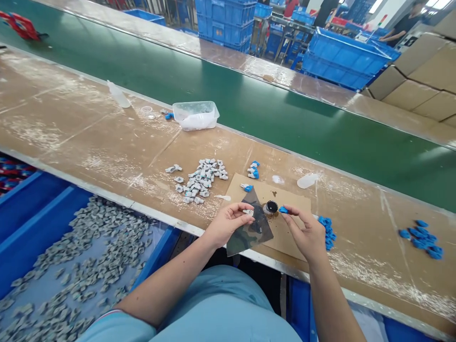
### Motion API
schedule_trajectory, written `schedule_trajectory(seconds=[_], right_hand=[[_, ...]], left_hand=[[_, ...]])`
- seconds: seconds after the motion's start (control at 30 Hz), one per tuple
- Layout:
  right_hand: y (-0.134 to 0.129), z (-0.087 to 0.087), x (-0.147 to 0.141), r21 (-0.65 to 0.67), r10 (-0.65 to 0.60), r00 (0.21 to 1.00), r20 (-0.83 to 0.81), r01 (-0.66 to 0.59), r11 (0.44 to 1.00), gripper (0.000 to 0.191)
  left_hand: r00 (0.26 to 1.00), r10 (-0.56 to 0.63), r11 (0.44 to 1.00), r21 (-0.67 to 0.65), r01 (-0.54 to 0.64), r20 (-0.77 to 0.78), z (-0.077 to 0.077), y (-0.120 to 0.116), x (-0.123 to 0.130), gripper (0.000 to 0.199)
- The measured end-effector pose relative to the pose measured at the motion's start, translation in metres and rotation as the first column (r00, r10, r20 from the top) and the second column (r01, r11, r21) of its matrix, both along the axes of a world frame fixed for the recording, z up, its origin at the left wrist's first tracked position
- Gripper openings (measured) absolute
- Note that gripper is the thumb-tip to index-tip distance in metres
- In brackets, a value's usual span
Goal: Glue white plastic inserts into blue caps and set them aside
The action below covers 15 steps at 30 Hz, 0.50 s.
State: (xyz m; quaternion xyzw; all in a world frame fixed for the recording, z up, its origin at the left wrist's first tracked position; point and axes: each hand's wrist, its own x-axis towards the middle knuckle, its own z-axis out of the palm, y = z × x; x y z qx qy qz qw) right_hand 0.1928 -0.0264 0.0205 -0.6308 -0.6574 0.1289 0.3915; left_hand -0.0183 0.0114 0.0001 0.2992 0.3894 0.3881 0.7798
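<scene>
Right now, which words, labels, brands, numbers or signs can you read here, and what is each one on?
No text can be read anywhere.
Orange marks on the stacked crates: too small and blurred to read.
Grey piece in the left hand, blue piece in the right hand, jar: no lettering can be made out.

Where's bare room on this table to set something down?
Two dusty, bare patches of table: between the nearer blue pile and the far-right blue pile, and left of the grey pieces, nearer than the white bottle. It's crowded between the left hand and right hand, around the dark pot.
</scene>
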Motion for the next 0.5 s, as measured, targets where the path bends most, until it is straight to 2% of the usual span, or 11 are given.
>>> schedule_trajectory(seconds=[0.17,0.5], right_hand=[[0.0078,0.0037,-0.0005,0.000,0.075,0.994,0.076,-0.075,0.997,0.020],[0.0086,-0.0014,0.0021,0.056,0.101,0.985,0.139,-0.110,0.992,0.020]], left_hand=[[1.000,0.003,1.000,0.023,-0.003,-0.007,-0.0002,-0.0014,0.0012,0.038],[1.000,0.002,0.999,0.042,-0.002,-0.013,-0.0033,-0.0026,0.0031,0.040]])
